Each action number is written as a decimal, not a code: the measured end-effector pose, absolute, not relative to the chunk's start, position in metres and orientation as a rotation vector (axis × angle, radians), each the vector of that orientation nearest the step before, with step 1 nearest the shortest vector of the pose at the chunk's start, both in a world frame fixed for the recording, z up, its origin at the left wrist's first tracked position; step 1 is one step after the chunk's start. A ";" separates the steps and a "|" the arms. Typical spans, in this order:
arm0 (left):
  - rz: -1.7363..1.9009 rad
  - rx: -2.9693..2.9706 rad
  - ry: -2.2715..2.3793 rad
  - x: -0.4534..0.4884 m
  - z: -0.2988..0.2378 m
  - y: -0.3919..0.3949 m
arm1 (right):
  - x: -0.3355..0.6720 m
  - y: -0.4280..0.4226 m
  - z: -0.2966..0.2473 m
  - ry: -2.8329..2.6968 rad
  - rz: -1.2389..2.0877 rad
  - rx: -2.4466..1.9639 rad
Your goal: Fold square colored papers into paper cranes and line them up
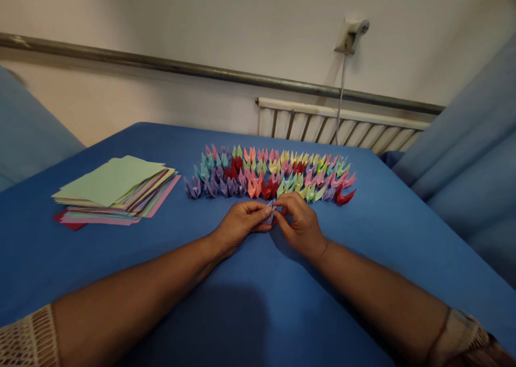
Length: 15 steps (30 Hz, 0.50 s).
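Note:
Between my two hands is a small piece of folded lavender paper (pixel 271 212), mostly covered by the fingers. My left hand (pixel 243 220) pinches it between thumb and fingers from the left. From the other side, my right hand (pixel 299 220) grips its right edge with thumb and forefinger. Just beyond the hands stand rows of folded paper cranes (pixel 255 186) in purple, red, pink, yellow, green and blue. The exact fold of the held paper is too small to make out.
A loose stack of coloured paper sheets (pixel 115 181) lies at the left, pale green on top. Everything rests on a blue-covered table (pixel 193 324). Behind it are a metal rail (pixel 201 70), a radiator (pixel 342 117) and a plugged-in cord (pixel 342 87). Blue curtains (pixel 463 141) hang at both sides.

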State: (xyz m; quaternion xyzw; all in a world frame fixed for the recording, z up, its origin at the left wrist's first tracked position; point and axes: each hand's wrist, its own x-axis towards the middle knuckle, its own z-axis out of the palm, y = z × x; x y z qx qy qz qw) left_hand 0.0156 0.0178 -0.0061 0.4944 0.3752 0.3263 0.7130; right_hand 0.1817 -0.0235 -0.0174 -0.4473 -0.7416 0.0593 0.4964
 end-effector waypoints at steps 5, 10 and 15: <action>0.723 1.065 0.826 0.016 -0.007 0.019 | 0.180 -0.021 -0.020 -1.725 0.234 -1.095; 0.737 1.033 0.822 0.016 -0.008 0.020 | 0.179 -0.017 -0.028 -1.552 0.403 -1.167; 0.739 1.112 0.849 0.018 -0.008 0.017 | 0.177 -0.018 -0.028 -1.428 0.639 -1.167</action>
